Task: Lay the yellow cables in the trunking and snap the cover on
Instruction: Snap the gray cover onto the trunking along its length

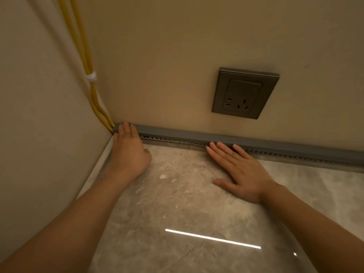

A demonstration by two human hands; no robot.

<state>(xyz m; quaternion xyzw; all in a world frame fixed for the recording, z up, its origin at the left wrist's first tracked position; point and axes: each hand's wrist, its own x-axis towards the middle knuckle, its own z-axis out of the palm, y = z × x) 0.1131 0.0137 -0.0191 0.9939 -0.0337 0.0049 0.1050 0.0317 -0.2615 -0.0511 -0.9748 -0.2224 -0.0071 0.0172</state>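
— Where are your hands just now?
— My left hand (129, 148) is at nine o'clock, in the corner. Its fingers are straight and close together, lying on the left end of the grey cover (197, 135). My right hand (240, 170) is at four o'clock, flat and spread, with the palm on the marbled floor (177, 203) and the fingertips touching the trunking (173, 141) further along. Neither one pinches anything.
— And the yellow cables?
— The yellow cables (86, 62) come down the wall corner at eleven o'clock, two of them side by side, bound by a white tie (92, 76). Below it they part a little and go in under the cover's left end, just beside my left fingertips. A bit of yellow shows through the slots between my hands.
— Is the cover on?
— It lies along the top of the trunking, which runs along the foot of the wall from nine o'clock towards four. A row of slots shows under its front edge. Whether it's clicked home I cannot tell.
— Anything else about?
— A grey socket (245, 93) on the wall at two o'clock, above the trunking, and a bright strip of reflected light on the floor at six.
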